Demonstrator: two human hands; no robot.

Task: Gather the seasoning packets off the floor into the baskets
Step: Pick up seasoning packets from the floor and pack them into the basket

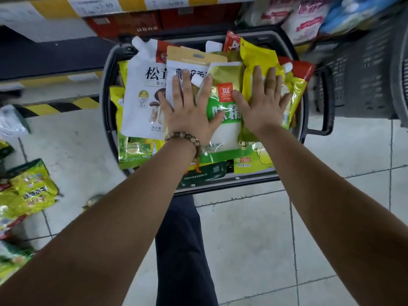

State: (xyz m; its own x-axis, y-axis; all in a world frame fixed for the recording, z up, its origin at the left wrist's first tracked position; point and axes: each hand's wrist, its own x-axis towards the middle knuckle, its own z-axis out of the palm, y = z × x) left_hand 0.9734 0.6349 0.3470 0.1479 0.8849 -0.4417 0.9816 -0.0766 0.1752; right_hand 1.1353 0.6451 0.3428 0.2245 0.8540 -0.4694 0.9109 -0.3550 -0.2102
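Both hands lie flat on the heap. Left hand (189, 107), w/ a brown bead bracelet (185, 138) at the wrist, is palm-down, fingers straight and spread, across a white flat pouch w/ tan top strip (187, 62) and the edge of a green-and-white plastic packet w/ orange-red logo (225, 120). Right hand (262, 102) has the same posture, spread over a yellow crinkly plastic packet (256, 60). Neither grips anything; it's pressing, not holding.

Why, prob.: the dark grey plastic basket (242, 181) is overfull. Packs stack above its rim and a few overhang the near edge. Flat palms spread the load over several slippery packs at once, so the pile gets levelled instead of one pack sliding out.

Task things: most packs in view sit in this basket, incl. a big white spouted pouch w/ mushroom picture (141, 100) on the left side. More yellow-green floor packets (33, 186) lie on the pale tiled floor (254, 239) at far left, well apart from the basket, so the job isn't done. A second dark slatted basket (362, 85) stands just beside on the right, contents not visible. It's likely the place for the rest.

Risk: uneven pressure may tip the overhanging packs out.
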